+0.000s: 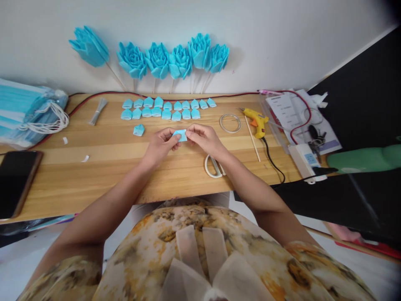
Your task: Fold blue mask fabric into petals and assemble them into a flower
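Note:
Between my two hands, just above the wooden table (109, 171), is a small folded piece of light blue fabric (181, 135). My left hand (162, 144) pinches its left side with thumb and fingers. On the right edge, my right hand (202, 137) has a pinch grip too. Two rows of similar folded blue petals (158, 102) lie just beyond my hands. A small blue bud-like piece (138, 130) sits apart to the left. White-handled scissors (213, 166) lie partly under my right forearm.
Blue flowers (158, 58) on sticks lean against the wall. A yellow glue gun (257, 121), a tape ring (230, 123), a wooden stick (252, 139) and a power strip (307, 161) are at right. A phone (19, 182) and bagged blue masks (25, 110) lie at left.

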Demonstrator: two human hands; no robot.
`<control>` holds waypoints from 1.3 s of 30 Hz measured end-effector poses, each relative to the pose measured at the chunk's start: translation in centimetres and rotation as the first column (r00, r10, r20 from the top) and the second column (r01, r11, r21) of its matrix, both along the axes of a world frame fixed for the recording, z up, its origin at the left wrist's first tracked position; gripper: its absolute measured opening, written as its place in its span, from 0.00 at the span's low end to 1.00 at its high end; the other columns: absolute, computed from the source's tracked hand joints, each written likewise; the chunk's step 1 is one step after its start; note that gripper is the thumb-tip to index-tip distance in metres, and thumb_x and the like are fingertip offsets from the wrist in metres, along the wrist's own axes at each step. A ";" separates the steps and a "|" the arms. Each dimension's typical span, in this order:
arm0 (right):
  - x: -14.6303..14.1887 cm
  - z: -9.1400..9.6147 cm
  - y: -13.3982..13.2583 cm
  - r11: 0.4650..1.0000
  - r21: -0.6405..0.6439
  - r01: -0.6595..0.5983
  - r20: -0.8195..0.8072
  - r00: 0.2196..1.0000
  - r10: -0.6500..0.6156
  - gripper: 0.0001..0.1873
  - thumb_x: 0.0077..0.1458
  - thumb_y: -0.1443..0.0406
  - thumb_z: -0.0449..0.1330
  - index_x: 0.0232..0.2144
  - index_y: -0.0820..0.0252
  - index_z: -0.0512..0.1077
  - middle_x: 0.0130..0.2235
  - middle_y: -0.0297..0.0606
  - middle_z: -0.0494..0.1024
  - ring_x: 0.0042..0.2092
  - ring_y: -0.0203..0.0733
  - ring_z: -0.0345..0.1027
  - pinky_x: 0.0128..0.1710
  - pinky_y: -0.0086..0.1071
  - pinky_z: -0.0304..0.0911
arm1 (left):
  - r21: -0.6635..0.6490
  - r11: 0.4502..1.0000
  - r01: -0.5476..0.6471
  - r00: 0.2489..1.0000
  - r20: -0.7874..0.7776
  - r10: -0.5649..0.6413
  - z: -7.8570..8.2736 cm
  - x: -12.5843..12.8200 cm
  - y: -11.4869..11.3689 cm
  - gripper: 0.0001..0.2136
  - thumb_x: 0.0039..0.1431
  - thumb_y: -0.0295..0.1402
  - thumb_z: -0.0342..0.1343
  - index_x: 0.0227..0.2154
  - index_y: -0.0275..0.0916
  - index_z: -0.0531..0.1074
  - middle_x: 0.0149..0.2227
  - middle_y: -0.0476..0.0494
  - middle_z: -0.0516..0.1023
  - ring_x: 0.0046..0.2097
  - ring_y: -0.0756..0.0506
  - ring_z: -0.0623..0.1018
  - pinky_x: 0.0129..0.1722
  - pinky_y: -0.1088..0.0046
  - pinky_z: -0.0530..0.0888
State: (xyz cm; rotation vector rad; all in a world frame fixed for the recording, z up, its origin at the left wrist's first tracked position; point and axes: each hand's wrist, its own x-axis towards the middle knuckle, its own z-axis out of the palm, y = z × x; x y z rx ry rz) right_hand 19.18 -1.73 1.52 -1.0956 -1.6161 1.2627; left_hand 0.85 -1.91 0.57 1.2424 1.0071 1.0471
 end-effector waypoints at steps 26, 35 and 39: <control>-0.2 -0.2 0.0 0.988 0.120 0.094 0.110 0.988 -0.107 0.11 0.54 0.57 0.60 0.28 0.59 0.71 0.28 0.32 0.74 0.28 0.33 0.61 0.31 0.30 0.57 | -0.044 0.999 0.016 1.000 0.021 -0.015 0.4 -0.2 -0.2 0.14 0.53 0.44 0.63 0.27 0.38 0.72 0.22 0.48 0.75 0.23 0.52 0.71 0.25 0.75 0.68; 0.7 0.6 0.2 0.986 0.141 0.090 0.141 0.984 -0.110 0.13 0.56 0.56 0.59 0.29 0.59 0.73 0.29 0.34 0.76 0.31 0.35 0.66 0.34 0.30 0.61 | -0.009 1.000 -0.026 0.999 -0.030 0.026 0.0 -0.2 0.1 0.12 0.49 0.40 0.67 0.26 0.37 0.74 0.21 0.50 0.75 0.22 0.53 0.70 0.24 0.77 0.68; 3.3 1.9 1.3 0.911 0.206 0.357 0.074 0.923 -0.378 0.15 0.60 0.55 0.55 0.33 0.58 0.75 0.30 0.34 0.76 0.30 0.34 0.66 0.32 0.30 0.62 | 0.004 0.997 -0.074 0.997 0.031 0.073 -0.1 -0.3 0.1 0.10 0.50 0.38 0.65 0.25 0.38 0.73 0.21 0.50 0.75 0.22 0.54 0.70 0.23 0.78 0.68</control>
